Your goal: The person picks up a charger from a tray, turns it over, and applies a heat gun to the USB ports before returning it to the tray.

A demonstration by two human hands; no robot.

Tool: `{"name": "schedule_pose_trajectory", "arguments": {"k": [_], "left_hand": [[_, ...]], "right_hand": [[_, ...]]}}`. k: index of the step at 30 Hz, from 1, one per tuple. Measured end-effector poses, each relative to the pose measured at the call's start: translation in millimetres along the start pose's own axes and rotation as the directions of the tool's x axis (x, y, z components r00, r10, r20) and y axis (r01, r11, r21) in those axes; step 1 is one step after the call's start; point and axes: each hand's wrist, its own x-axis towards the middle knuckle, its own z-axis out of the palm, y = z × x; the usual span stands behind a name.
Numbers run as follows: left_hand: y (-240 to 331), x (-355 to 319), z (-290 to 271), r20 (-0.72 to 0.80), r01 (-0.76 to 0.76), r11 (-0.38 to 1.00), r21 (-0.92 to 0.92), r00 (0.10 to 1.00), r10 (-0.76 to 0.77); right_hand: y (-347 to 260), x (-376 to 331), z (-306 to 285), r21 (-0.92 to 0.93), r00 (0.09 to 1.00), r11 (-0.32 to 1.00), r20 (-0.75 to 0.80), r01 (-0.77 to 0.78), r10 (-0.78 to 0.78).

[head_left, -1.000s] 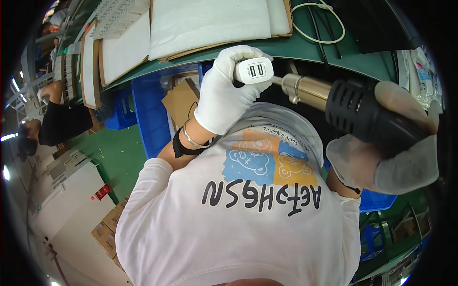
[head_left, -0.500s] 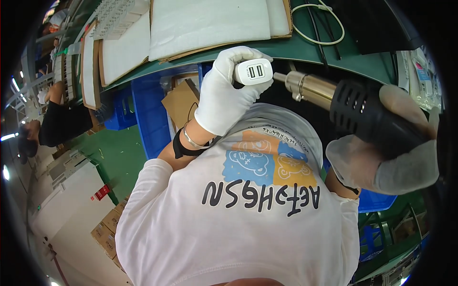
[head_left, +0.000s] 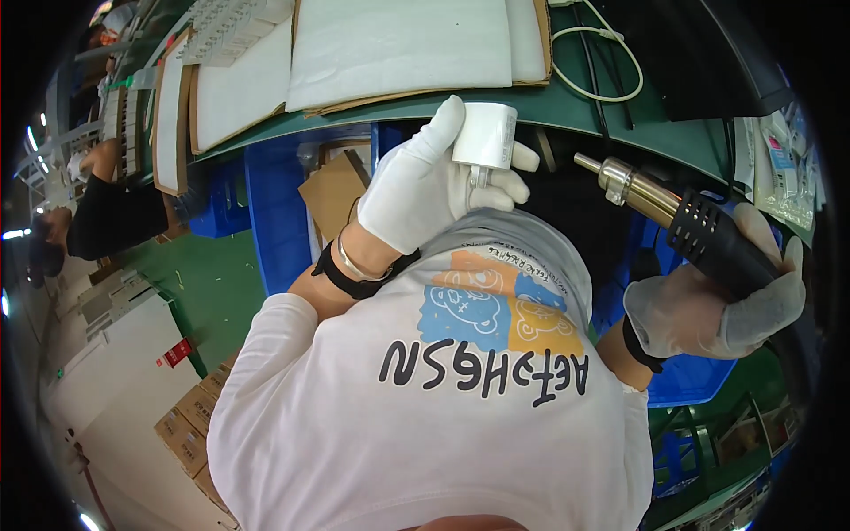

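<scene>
left white-gloved hand point(head_left: 423, 190) pinches a small white plastic charger block point(head_left: 485, 135) above the green table's near edge point(head_left: 567, 106), right gloved hand point(head_left: 708, 305) wraps the black brass-nozzled heat gun point(head_left: 682, 226); risk: nozzle so near could scorch glove or warp plastic.

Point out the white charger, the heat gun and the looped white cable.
white charger point(head_left: 485, 134), head view, on its flat white side.
heat gun point(head_left: 708, 241), head view, on the black vented barrel.
looped white cable point(head_left: 634, 60), head view, on the loop's right curve on the green table.
</scene>
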Motion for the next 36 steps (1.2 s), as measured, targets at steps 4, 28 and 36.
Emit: {"name": "schedule_pose_trajectory", "arguments": {"k": [4,28,36], "left_hand": [[-0.4,1.8,13.7,-0.114,0.022,0.998,-0.065,0.993,-0.029],[29.6,-21.9,7.9,0.290,-0.209,-0.203,0.957,0.643,0.708],[121.7,-62.5,-19.9,0.229,-0.129,-0.190,0.973,0.565,0.792]], "right_hand": [[1.0,-9.1,4.2,0.027,0.999,1.000,-0.047,-0.003,0.004],[4.3,-1.2,-9.4,-0.080,0.997,0.994,0.032,0.068,-0.066],[7.7,-2.5,-11.2,0.407,0.988,0.902,0.005,-0.140,0.152]]}}
